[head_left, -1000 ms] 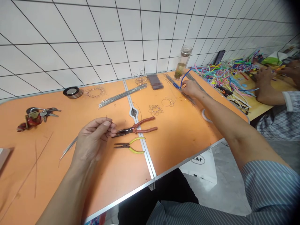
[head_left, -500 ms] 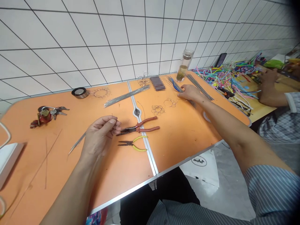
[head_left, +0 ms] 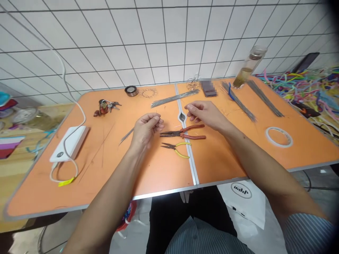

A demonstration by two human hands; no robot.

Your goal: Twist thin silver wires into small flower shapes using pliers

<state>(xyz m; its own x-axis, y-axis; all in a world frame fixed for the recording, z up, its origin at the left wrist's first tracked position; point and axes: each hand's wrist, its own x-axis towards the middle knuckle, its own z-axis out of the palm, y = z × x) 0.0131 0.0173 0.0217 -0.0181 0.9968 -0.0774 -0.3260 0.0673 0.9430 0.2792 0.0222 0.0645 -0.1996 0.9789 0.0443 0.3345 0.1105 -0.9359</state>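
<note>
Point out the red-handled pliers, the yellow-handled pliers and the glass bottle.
Red-handled pliers (head_left: 178,134): head view, on the metal near the pivot.
Yellow-handled pliers (head_left: 173,146): head view, near the pivot.
Glass bottle (head_left: 248,68): head view, on its side around mid-height.

I look down from far away at a flat orange table (head_left: 212,165). My left hand (head_left: 148,127) pinches a thin dark wire (head_left: 156,112), and its tip pokes up. My right hand (head_left: 206,114) is near it, not touching it. Its fingers are pressed together, but anything in them is too small to tell. Long metal pliers with red handles (head_left: 180,134) lie just beside my left hand. Small metal pliers with yellow handles (head_left: 174,146) lie closer to me. Behind my hands is a bundle of straight grey metal wires (head_left: 174,98).
</note>
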